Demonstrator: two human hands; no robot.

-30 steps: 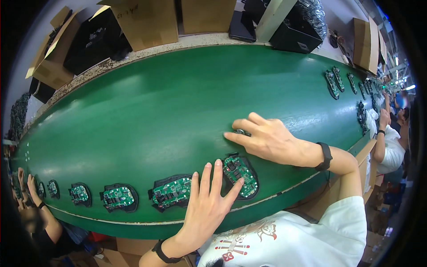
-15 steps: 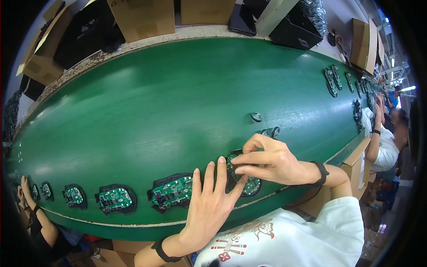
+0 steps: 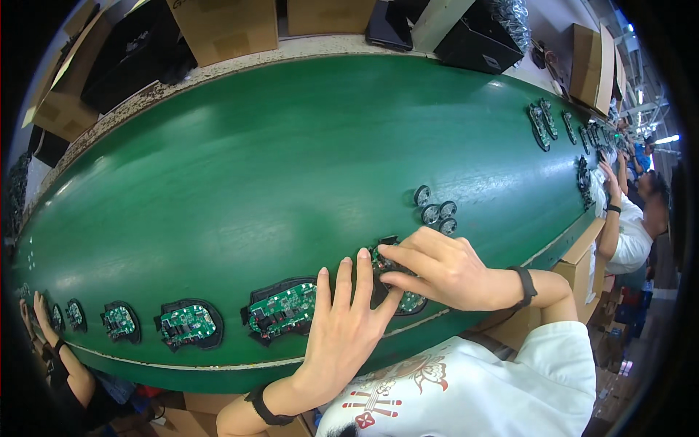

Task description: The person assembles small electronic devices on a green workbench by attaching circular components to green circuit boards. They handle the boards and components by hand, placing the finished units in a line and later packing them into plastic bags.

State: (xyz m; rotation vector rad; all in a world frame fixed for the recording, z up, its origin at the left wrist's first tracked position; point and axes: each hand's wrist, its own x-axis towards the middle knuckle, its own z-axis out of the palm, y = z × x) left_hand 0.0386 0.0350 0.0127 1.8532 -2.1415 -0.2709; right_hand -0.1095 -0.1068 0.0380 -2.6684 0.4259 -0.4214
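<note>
My right hand (image 3: 448, 271) bends over a green circuit board in a black housing (image 3: 413, 304) at the belt's near edge. Its thumb and fingers are drawn together on the board; whatever lies between them is too small to make out. Stretched fingers of my left hand (image 3: 344, 320) rest along the housing's left side, the thumb touching its near part. Both hands cover much of this piece. Just left of my left hand lies another board in its black housing (image 3: 282, 309), partly hidden by the fingers. Several round black-rimmed parts (image 3: 430, 213) sit beyond my right hand.
More housed boards (image 3: 188, 324) line the green belt (image 3: 240, 182) leftward, and long narrow boards (image 3: 539, 127) lie far right. Cardboard boxes (image 3: 226, 29) and a black bin (image 3: 479, 47) stand along the back. Co-workers' hands (image 3: 610, 178) are at both ends.
The view has shifted slightly, and more of the round parts show beyond my right hand. My right fingers have moved slightly on the board; my left hand stays nearly in place.
</note>
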